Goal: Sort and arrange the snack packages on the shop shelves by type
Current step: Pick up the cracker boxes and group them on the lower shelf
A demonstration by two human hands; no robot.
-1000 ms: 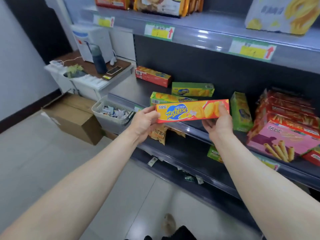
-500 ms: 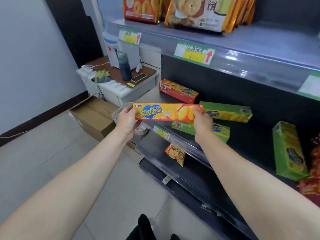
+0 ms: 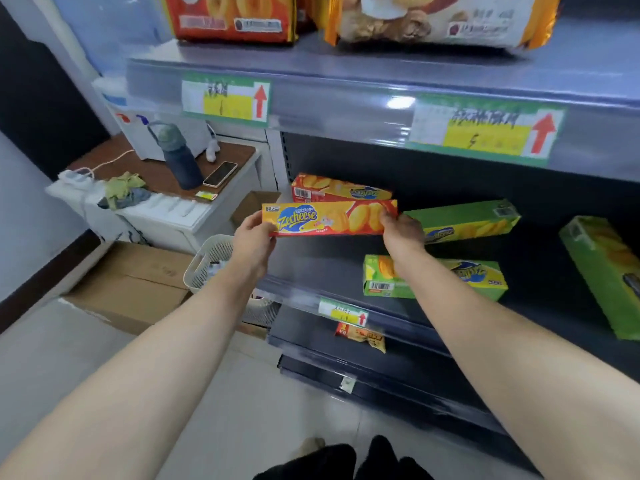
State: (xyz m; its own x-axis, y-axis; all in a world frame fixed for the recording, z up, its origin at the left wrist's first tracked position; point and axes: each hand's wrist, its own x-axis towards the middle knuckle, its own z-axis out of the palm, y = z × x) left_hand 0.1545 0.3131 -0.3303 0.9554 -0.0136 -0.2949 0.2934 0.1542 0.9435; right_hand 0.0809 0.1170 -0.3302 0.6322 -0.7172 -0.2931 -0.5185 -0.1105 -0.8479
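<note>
On the tabletop (image 3: 162, 178) at the far left stands a dark bottle (image 3: 180, 157) beside a phone (image 3: 220, 174). The left hand (image 3: 254, 237) grips the left end of the orange Zecheese box (image 3: 329, 218), the right hand (image 3: 403, 233) its right end, holding it level above the middle shelf (image 3: 304, 268), just in front of a matching orange box (image 3: 341, 190) lying there; green boxes (image 3: 460, 221) lie further right

The Zecheese box (image 3: 329, 218), gripped at its ends by the left hand (image 3: 254, 237) and right hand (image 3: 401, 232), has been carried leftward along the shelf (image 3: 311, 268). The matching red box (image 3: 341, 190), earlier well off beyond the left hand, now lies just behind it, between both hands.
</note>
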